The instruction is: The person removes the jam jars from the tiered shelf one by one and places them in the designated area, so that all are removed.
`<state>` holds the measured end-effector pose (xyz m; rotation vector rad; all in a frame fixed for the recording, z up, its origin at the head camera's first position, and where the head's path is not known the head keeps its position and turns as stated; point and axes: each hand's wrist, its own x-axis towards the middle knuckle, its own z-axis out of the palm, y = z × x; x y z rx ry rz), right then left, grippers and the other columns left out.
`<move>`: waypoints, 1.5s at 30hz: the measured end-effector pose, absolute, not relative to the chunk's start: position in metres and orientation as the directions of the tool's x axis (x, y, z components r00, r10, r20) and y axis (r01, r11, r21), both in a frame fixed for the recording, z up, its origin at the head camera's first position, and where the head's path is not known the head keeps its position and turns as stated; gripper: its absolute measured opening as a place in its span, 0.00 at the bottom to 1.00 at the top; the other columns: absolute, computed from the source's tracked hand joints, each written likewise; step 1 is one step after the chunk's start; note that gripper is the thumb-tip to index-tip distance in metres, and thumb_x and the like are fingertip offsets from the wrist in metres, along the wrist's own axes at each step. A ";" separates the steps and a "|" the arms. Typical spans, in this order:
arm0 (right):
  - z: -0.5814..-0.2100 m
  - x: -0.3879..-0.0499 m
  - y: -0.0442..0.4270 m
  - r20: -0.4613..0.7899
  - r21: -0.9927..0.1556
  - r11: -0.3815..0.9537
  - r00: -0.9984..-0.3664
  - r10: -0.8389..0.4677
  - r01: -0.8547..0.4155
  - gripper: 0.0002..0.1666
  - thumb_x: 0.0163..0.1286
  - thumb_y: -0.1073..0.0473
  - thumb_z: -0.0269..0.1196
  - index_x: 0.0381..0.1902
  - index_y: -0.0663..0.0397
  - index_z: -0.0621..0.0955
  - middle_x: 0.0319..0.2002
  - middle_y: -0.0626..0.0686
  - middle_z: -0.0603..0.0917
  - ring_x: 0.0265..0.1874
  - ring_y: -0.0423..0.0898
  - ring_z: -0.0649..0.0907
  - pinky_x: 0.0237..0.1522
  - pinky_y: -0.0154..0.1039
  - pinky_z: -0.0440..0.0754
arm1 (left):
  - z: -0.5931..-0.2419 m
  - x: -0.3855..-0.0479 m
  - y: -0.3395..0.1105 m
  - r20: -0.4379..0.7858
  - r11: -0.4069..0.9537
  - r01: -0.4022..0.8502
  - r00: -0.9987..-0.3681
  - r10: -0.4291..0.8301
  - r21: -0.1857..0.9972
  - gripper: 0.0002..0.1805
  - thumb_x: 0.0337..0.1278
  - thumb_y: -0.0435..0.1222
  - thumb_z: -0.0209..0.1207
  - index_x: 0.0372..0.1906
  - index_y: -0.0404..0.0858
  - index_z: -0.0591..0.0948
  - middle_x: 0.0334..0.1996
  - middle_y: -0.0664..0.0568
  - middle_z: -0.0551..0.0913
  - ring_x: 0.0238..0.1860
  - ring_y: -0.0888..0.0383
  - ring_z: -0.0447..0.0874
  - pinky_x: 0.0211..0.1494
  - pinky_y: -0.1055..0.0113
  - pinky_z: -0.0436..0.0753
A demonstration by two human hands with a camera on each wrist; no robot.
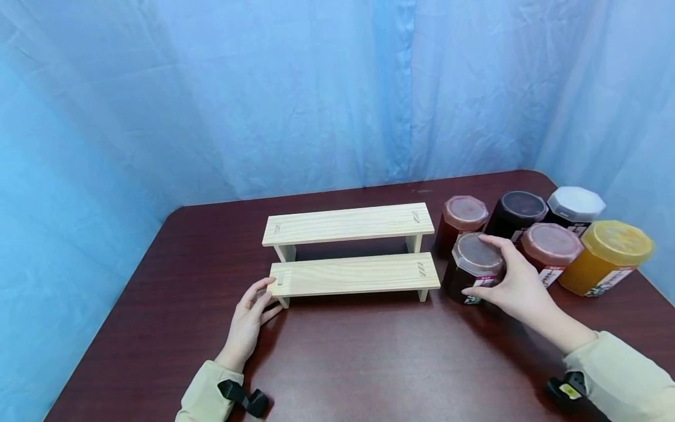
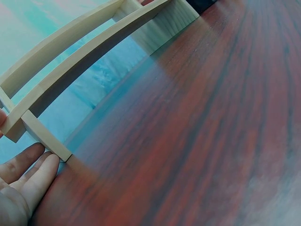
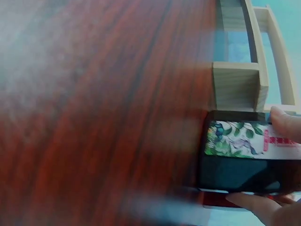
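Two pale wooden shelves stand one behind the other on the table, the front shelf (image 1: 353,274) lower than the rear shelf (image 1: 348,224). My left hand (image 1: 250,325) holds the front shelf's left end. In the left wrist view its lower fingers (image 2: 35,176) lie by the shelf's leg (image 2: 47,136). On the right, my right hand (image 1: 514,281) grips a dark jar (image 1: 464,275) with a translucent lid, thumb in front and fingers around the far side. This jar (image 3: 235,174) carries a leafy printed label and stands upright close to the front shelf's right end.
Several more lidded jars crowd the table's right side: a red jar (image 1: 450,231), a black-lidded jar (image 1: 519,208), a white-lidded jar (image 1: 575,205), a pink-lidded jar (image 1: 551,246) and a yellow jar (image 1: 606,258). A blue curtain (image 1: 295,105) hangs around the dark red table (image 1: 337,363).
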<state>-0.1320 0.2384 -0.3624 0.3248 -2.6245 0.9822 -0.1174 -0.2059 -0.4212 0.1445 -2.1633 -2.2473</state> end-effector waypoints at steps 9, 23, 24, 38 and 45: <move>-0.362 -0.131 0.242 0.411 -0.561 0.735 -0.899 -0.153 -0.381 0.57 0.36 0.63 0.80 0.66 0.54 0.65 0.51 0.64 0.75 0.32 0.23 0.69 0.27 0.20 0.72 | -0.421 -0.117 -0.207 -0.049 -0.040 -0.046 -0.996 -0.080 0.998 0.21 0.71 0.34 0.45 0.64 0.31 0.65 0.48 0.52 0.73 0.45 0.65 0.79 0.48 0.70 0.82; -0.363 -0.127 0.237 0.423 -0.531 0.779 -0.901 -0.096 -0.333 0.56 0.37 0.59 0.81 0.65 0.57 0.67 0.47 0.63 0.77 0.20 0.34 0.73 0.22 0.24 0.73 | -0.422 -0.114 -0.207 -0.052 -0.049 -0.049 -0.996 -0.073 0.998 0.21 0.71 0.34 0.46 0.64 0.30 0.65 0.47 0.52 0.73 0.45 0.65 0.79 0.47 0.70 0.82; -0.363 -0.127 0.237 0.428 -0.526 0.784 -0.899 -0.091 -0.329 0.56 0.37 0.59 0.81 0.65 0.57 0.67 0.47 0.63 0.77 0.20 0.35 0.74 0.23 0.25 0.72 | -0.422 -0.113 -0.207 -0.051 -0.049 -0.047 -0.996 -0.073 0.998 0.21 0.71 0.35 0.46 0.64 0.30 0.65 0.47 0.52 0.73 0.45 0.65 0.79 0.47 0.69 0.82; -0.359 -0.128 0.241 0.445 -0.451 0.822 -0.886 -0.132 -0.349 0.54 0.37 0.61 0.80 0.64 0.56 0.68 0.45 0.64 0.78 0.27 0.52 0.80 0.25 0.40 0.78 | -0.422 -0.116 -0.209 -0.053 -0.036 -0.050 -0.996 -0.071 0.998 0.21 0.71 0.36 0.46 0.64 0.32 0.65 0.49 0.51 0.73 0.46 0.65 0.79 0.48 0.69 0.81; -0.355 -0.129 0.246 0.434 -0.434 0.821 -0.885 -0.170 -0.371 0.52 0.39 0.60 0.79 0.64 0.52 0.68 0.44 0.66 0.80 0.25 0.52 0.81 0.27 0.48 0.80 | -0.423 -0.117 -0.210 -0.050 -0.031 -0.047 -0.996 -0.070 0.998 0.21 0.72 0.36 0.46 0.64 0.32 0.65 0.49 0.51 0.73 0.46 0.65 0.79 0.48 0.69 0.81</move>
